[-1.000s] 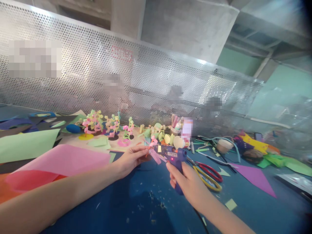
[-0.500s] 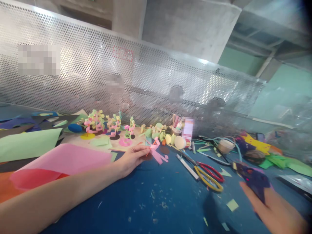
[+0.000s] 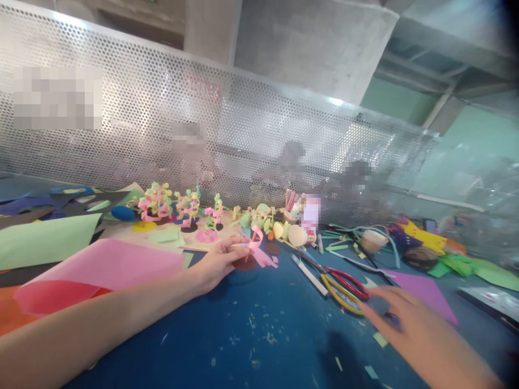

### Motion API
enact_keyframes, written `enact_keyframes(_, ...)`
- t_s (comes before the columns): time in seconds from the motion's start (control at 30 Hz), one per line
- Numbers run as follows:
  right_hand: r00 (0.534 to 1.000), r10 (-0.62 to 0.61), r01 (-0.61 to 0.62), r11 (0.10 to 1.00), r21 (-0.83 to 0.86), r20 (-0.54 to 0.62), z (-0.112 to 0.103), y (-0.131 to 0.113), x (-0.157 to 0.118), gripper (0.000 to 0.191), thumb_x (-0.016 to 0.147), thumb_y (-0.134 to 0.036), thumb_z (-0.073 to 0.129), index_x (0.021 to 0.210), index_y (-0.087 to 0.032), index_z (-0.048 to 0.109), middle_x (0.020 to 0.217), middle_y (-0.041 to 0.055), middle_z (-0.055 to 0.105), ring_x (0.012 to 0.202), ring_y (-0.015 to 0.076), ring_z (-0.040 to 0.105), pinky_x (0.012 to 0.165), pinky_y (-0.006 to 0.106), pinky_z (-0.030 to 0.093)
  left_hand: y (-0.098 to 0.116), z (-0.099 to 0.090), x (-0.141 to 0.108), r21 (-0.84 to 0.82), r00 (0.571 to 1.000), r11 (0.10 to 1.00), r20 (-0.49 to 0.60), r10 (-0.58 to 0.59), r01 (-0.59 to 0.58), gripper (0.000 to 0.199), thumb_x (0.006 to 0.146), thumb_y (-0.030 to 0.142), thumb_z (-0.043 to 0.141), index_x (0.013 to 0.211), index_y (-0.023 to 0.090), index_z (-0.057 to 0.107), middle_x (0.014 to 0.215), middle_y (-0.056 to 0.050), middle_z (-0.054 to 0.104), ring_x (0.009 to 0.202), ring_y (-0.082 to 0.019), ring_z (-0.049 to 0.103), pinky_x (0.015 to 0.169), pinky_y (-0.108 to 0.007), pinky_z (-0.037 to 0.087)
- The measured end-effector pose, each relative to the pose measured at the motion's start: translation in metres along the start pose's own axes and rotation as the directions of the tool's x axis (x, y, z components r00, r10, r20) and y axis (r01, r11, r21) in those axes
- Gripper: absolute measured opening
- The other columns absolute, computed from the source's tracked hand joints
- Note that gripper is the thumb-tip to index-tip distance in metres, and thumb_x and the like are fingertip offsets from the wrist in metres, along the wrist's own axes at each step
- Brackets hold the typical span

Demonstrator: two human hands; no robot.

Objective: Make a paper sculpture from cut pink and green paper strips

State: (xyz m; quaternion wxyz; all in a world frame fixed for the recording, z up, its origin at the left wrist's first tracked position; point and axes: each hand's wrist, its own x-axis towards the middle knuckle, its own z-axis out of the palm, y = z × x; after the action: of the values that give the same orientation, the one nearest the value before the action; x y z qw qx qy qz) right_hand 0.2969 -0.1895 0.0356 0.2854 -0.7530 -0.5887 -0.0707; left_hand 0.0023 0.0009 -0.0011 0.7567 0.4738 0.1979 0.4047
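Note:
My left hand pinches a small pink paper piece with a looped strip, upright on an orange stick above a brown disc. My right hand is blurred, with thumb and fingers apart, at the handles of the yellow scissors and red scissors. Whether it touches them cannot be made out. Part of a dark object shows between its fingers; the glue gun is otherwise not visible.
Finished paper plants stand at the back left, beside pink sheets and green sheets. A white cutter, paper cup, phone and purple sheet lie to the right. A perforated metal screen runs behind.
My right hand has moved left to the scissors, and the dark glue gun that it held is no longer seen in it. A purple sheet now shows. The pink piece has turned slightly.

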Motion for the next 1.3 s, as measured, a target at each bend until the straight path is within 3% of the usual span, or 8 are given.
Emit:
enact_keyframes(0.1,0.935,-0.084,-0.027,0.952,0.305,0.345,0.018,-0.075,0.026,0.042,0.08,-0.049,0.052,0.114,-0.024,0.057,0.12,0.0075,0.058,0.106,0.0245,0.056,0.091,0.042,0.043,0.003,0.008,-0.005,0.008,0.996,1.0,0.09,0.013,-0.013,0.018,0.072,0.023,0.071,0.088,0.017,0.065,0.083,-0.003,0.07,0.08,-0.016,0.065,0.086,-0.034,0.047)
enact_keyframes(0.17,0.894,-0.179,-0.057,0.863,0.502,0.41,0.033,-0.108,0.041,0.039,0.084,-0.043,0.049,0.117,-0.022,0.055,0.122,0.0075,0.057,0.111,0.0207,0.054,0.091,0.037,0.045,0.004,0.015,-0.01,-0.006,0.992,1.0,0.127,0.007,-0.006,0.017,0.072,0.023,0.071,0.086,0.016,0.065,0.084,-0.004,0.07,0.083,-0.016,0.064,0.089,-0.035,0.045)
enact_keyframes(0.27,0.883,-0.202,-0.138,0.751,0.645,0.424,0.047,-0.13,0.058,0.035,0.085,-0.04,0.049,0.109,-0.018,0.06,0.113,0.0077,0.062,0.108,0.0195,0.055,0.094,0.037,0.042,0.004,0.022,-0.015,-0.023,0.988,1.0,0.155,-0.014,0.018,0.018,0.072,0.024,0.071,0.087,0.016,0.065,0.085,-0.004,0.07,0.084,-0.016,0.063,0.089,-0.035,0.044)
enact_keyframes(0.37,0.822,-0.252,-0.259,0.633,0.73,0.51,0.049,-0.138,0.066,0.032,0.084,-0.037,0.053,0.107,-0.017,0.062,0.104,0.0066,0.066,0.099,0.0178,0.059,0.093,0.037,0.042,0.002,0.021,-0.015,-0.034,0.988,0.999,0.155,-0.008,0.014,0.018,0.073,0.024,0.07,0.088,0.016,0.064,0.084,-0.004,0.069,0.083,-0.015,0.062,0.087,-0.031,0.044)
enact_keyframes(0.47,0.782,-0.315,-0.297,0.571,0.765,0.538,0.051,-0.146,0.069,0.031,0.075,-0.028,0.065,0.104,-0.017,0.064,0.103,0.0052,0.066,0.095,0.0155,0.06,0.092,0.032,0.042,0.001,0.017,-0.012,-0.04,0.992,0.999,0.126,0.005,0.0,0.016,0.074,0.024,0.07,0.087,0.016,0.063,0.081,-0.003,0.067,0.08,-0.013,0.062,0.085,-0.029,0.044)
enact_keyframes(0.8,0.793,-0.277,-0.311,0.581,0.752,0.542,0.073,-0.151,0.082,0.032,0.074,-0.037,0.064,0.095,-0.013,0.067,0.079,0.0032,0.068,0.073,0.0132,0.061,0.071,0.027,0.046,-0.003,0.009,-0.009,-0.028,0.996,0.999,0.08,0.025,-0.023,0.016,0.072,0.024,0.072,0.083,0.016,0.064,0.078,-0.001,0.067,0.079,-0.014,0.063,0.085,-0.03,0.044)
enact_keyframes(1.17,0.882,-0.218,-0.184,0.658,0.73,0.419,0.082,-0.145,0.081,0.027,0.075,-0.031,0.06,0.094,-0.013,0.066,0.09,0.0054,0.07,0.088,0.0211,0.063,0.08,0.034,0.046,-0.009,0.007,-0.006,0.137,0.995,0.989,0.088,0.048,-0.06,0.012,0.072,0.024,0.071,0.079,0.016,0.067,0.083,-0.003,0.068,0.087,-0.019,0.062,0.092,-0.035,0.04)
enact_keyframes(1.3,0.886,-0.253,-0.13,0.669,0.732,0.389,0.084,-0.146,0.079,0.028,0.076,-0.031,0.059,0.098,-0.014,0.064,0.093,0.0055,0.069,0.092,0.0218,0.062,0.081,0.034,0.046,-0.012,0.005,-0.004,0.165,0.996,0.985,0.079,0.036,-0.049,0.011,0.072,0.025,0.07,0.077,0.015,0.068,0.08,-0.003,0.068,0.085,-0.019,0.063,0.092,-0.035,0.039)
